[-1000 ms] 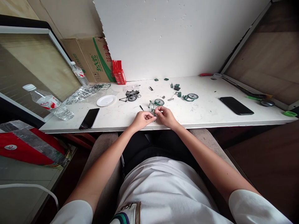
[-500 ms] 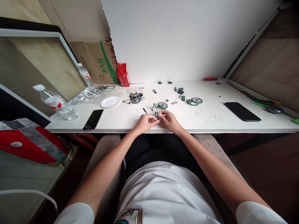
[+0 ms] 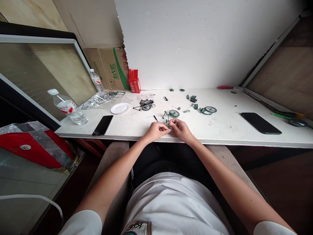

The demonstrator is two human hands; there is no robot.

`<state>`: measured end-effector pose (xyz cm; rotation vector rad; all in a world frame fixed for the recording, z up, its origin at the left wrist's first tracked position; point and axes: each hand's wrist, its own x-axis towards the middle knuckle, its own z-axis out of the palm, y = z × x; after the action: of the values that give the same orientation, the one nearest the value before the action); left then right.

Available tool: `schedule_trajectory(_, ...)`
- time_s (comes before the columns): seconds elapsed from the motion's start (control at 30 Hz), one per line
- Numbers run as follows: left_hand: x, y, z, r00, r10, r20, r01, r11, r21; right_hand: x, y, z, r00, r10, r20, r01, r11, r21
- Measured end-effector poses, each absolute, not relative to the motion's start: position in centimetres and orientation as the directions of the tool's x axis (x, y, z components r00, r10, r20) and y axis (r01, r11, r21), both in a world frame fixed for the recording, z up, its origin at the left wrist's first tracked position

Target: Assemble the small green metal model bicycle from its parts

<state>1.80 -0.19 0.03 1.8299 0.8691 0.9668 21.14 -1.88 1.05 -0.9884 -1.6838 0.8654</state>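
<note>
A small green model bicycle [image 3: 174, 113] is at the table's front edge, its spoked wheel pointing away from me. Both of my hands meet at its near end. My left hand [image 3: 156, 131] pinches the bicycle's near part between thumb and fingertips. From the other side, my right hand [image 3: 181, 129] has thumb and forefinger closed on the frame. The fingers hide the exact spot they grip. A short black stick-like tool [image 3: 156, 118] lies just beyond my left hand. To the right rests a second green bicycle part with a wheel [image 3: 209, 110].
Behind lie a black model bicycle [image 3: 146, 105], a white paper plate [image 3: 120, 108] and several small green parts [image 3: 193, 99]. Phones flank the work, one at left [image 3: 102, 125] and one at right [image 3: 261, 123]. A water bottle [image 3: 68, 107] and red box [image 3: 134, 81] stand at left.
The whole view has shifted slightly, so everything appears a little further right and lower. My hands keep nearly the same pinch on the green model bicycle.
</note>
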Motion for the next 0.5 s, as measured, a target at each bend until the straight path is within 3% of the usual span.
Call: schedule_trajectory(0.5, 1.90, 0.14, -0.66, 0.415, 0.854, 0.313, 0.230, -0.432, 0.872, 20.65, -2.35, 0.73, -0.221, 0.888, 0.404, 0.328, 0.458, -0.826)
